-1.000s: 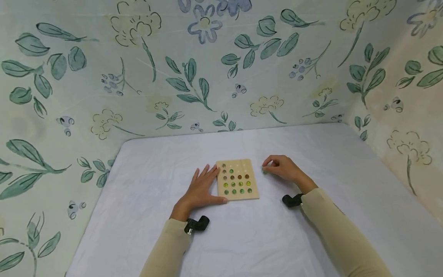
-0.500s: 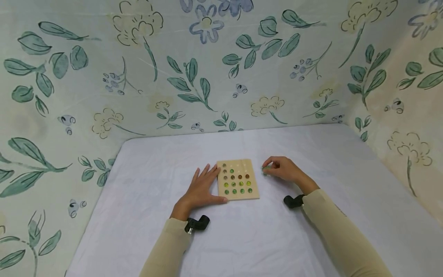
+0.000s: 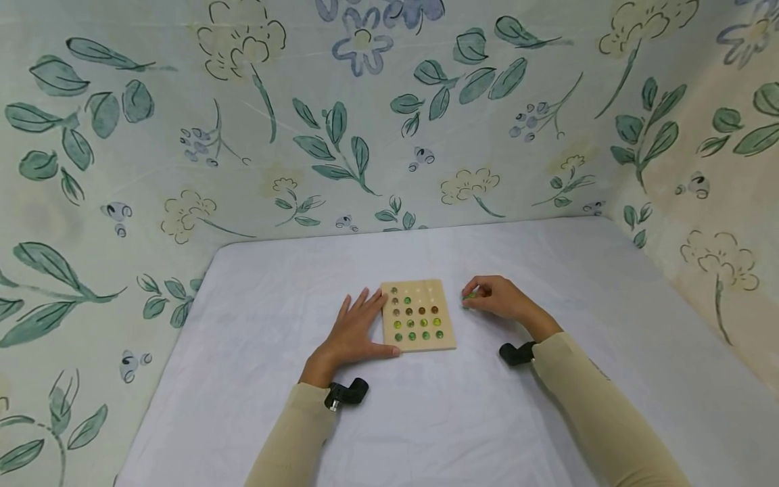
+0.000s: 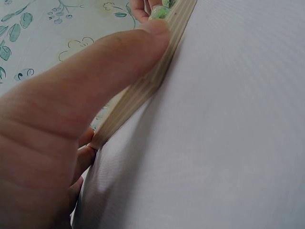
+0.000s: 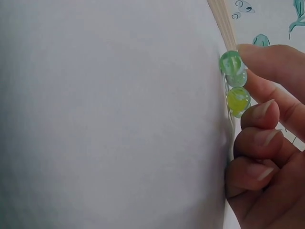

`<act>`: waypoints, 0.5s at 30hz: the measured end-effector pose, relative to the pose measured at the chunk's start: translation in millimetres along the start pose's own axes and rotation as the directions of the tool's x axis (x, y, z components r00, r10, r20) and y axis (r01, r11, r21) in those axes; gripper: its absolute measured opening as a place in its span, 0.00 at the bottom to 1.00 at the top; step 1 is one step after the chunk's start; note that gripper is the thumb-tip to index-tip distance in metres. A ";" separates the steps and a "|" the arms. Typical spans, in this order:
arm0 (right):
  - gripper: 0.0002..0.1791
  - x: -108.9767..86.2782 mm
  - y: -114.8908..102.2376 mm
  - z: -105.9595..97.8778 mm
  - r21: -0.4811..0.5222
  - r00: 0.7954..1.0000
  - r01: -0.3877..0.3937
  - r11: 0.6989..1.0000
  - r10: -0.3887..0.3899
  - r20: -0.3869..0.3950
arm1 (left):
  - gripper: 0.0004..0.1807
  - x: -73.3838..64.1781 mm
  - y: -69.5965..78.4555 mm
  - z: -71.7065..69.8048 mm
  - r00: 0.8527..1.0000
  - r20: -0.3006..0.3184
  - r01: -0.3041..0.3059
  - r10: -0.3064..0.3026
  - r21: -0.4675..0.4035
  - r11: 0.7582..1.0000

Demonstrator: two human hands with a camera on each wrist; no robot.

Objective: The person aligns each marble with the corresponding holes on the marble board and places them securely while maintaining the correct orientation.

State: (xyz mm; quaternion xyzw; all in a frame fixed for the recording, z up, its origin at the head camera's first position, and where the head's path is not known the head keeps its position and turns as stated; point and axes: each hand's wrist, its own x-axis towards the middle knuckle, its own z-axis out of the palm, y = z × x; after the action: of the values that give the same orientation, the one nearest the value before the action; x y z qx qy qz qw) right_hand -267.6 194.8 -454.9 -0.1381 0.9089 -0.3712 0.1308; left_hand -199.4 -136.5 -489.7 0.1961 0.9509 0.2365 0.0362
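Observation:
A square wooden board (image 3: 450,331) with rows of hollows lies mid-table. Green marbles (image 3: 426,335), yellow-green and brown ones sit in its nearer rows; some hollows at the far right are bare. My left hand (image 3: 353,335) rests spread against the board's left side, its thumb (image 4: 138,47) along the near edge. Just right of the board, my right hand (image 3: 499,296) pinches at small glass marbles close over the cloth. In the right wrist view, a green marble (image 5: 231,63) and a yellow-green marble (image 5: 238,98) show at its fingertips, with a clear one partly hidden between.
A white cloth (image 3: 426,419) covers the table. Behind it and to the right hangs a fabric backdrop (image 3: 377,135) printed with flowers and leaves. Small black cameras (image 3: 347,394) are strapped at both wrists.
The right fingers have shifted slightly, and the marble colour seen between them has gone from green low at the tips to yellow-green higher up. The left hand and board stay put.

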 end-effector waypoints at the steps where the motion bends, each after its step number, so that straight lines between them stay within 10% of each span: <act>1: 0.10 -0.2 -0.3 -0.1 0.000 1.000 0.000 1.000 0.000 0.004 | 0.64 -0.1 0.1 0.0 1.000 -0.002 -0.002 0.002 0.000 1.000; 15: 0.13 -1.7 -0.5 -1.7 -0.011 0.999 0.011 1.000 -0.011 0.044 | 0.64 -0.6 1.2 -0.9 1.000 0.005 0.004 -0.004 -0.006 1.000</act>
State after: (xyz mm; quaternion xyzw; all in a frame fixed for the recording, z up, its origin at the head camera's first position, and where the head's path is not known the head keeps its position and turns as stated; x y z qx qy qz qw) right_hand -266.5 196.1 -453.1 -0.1518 0.9070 -0.3638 0.1478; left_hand -198.6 -136.1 -488.4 0.1948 0.9505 0.2387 0.0396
